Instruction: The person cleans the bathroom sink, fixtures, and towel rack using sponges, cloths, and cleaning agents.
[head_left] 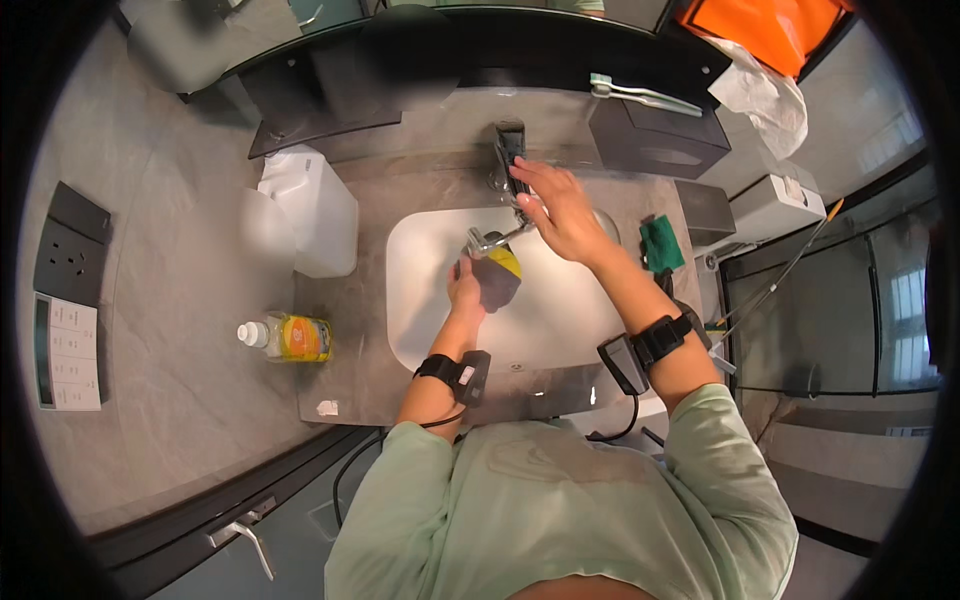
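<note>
My left hand (pixel 465 290) is closed on the near left side of a dark grey object with a yellow patch (pixel 502 278). Its exact kind I cannot make out. It is held over the white sink basin (pixel 408 325), just below the spout of the chrome tap (pixel 482 242). My right hand (pixel 562 212) reaches to the tap's dark upright body (pixel 510 150), fingers stretched out and fingertips against it. Whether water runs is too blurred to tell.
A bottle with yellow liquid (pixel 302 338) lies at the left, and a white container (pixel 318 222) stands behind it. Right of the basin is a green scouring pad (pixel 661 243). Toothbrushes (pixel 645 95) lie on a dark box (pixel 660 138) at the back.
</note>
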